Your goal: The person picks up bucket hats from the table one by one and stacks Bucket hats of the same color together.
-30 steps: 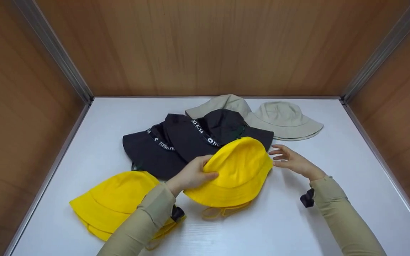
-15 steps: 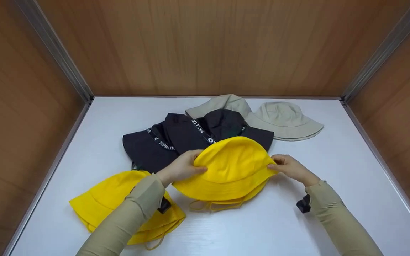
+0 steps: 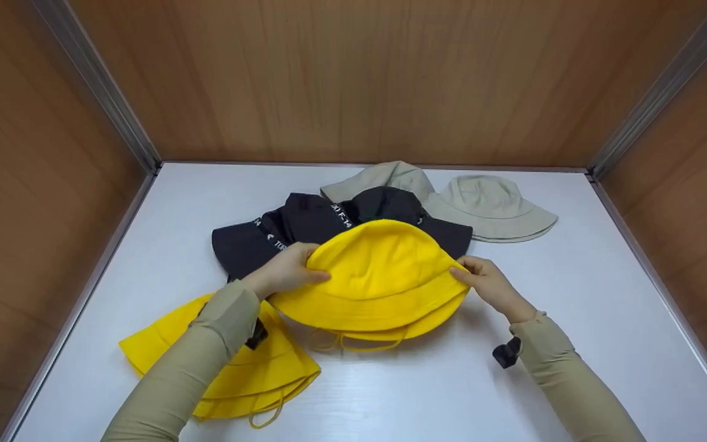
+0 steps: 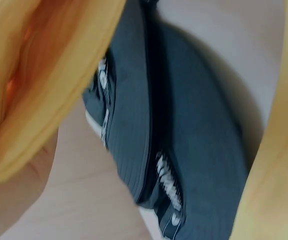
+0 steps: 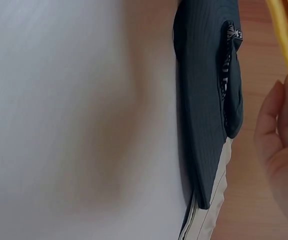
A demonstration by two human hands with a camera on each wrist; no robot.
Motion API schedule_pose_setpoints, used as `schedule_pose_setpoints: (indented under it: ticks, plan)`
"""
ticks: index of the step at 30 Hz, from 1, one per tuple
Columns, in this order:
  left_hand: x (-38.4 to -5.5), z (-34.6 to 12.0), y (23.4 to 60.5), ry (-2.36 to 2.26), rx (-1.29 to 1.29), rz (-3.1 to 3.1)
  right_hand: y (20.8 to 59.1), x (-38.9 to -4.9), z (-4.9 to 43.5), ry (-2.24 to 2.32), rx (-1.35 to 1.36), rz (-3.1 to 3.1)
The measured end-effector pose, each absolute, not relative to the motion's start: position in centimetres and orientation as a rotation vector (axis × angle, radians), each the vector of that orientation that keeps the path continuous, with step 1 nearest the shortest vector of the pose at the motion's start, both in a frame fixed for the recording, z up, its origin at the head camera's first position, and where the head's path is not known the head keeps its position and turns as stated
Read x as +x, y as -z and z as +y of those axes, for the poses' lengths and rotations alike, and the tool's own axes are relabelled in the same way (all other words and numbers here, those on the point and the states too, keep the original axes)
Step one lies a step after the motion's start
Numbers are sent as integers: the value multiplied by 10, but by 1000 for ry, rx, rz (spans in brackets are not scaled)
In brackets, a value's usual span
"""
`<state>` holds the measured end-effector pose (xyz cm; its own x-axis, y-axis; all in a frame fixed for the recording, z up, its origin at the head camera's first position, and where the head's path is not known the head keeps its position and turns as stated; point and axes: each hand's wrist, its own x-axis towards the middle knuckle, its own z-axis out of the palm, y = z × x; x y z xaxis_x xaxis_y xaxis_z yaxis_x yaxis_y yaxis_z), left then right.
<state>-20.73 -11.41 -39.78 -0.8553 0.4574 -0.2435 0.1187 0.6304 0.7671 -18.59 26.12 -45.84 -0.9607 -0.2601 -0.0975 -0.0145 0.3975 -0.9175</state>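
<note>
A yellow bucket hat (image 3: 378, 276) hangs above the table between both hands, brim toward me, its thin cord (image 3: 369, 347) dangling beneath. My left hand (image 3: 289, 267) pinches its left side, thumb in front. At the right end of the brim, my right hand (image 3: 491, 285) pinches the cloth between thumb and fingers. A second yellow hat (image 3: 267, 374) lies on the table under my left forearm, partly hidden by it. Behind the held hat are overlapping black bucket hats (image 3: 313, 218) with white lettering on their bands; the left wrist view shows their black brims (image 4: 199, 125) close up.
Beige bucket hats (image 3: 488, 202) lie at the back right, partly behind the black ones. The white table (image 3: 574, 245) is enclosed by wooden panels (image 3: 353, 80) at the back and both sides, with metal strips at the corners.
My right hand has closed on the brim's right end, having been apart from it a second ago. Both hands have since carried the yellow hat left and up. The other hats lie still.
</note>
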Motion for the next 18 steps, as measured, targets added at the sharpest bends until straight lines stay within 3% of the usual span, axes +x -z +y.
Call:
schedule_pose_setpoints:
  ticks: [18]
  plan:
    - [-213,-207,370,-1040,185,2365,461,-179,165,1901,-236,2005]
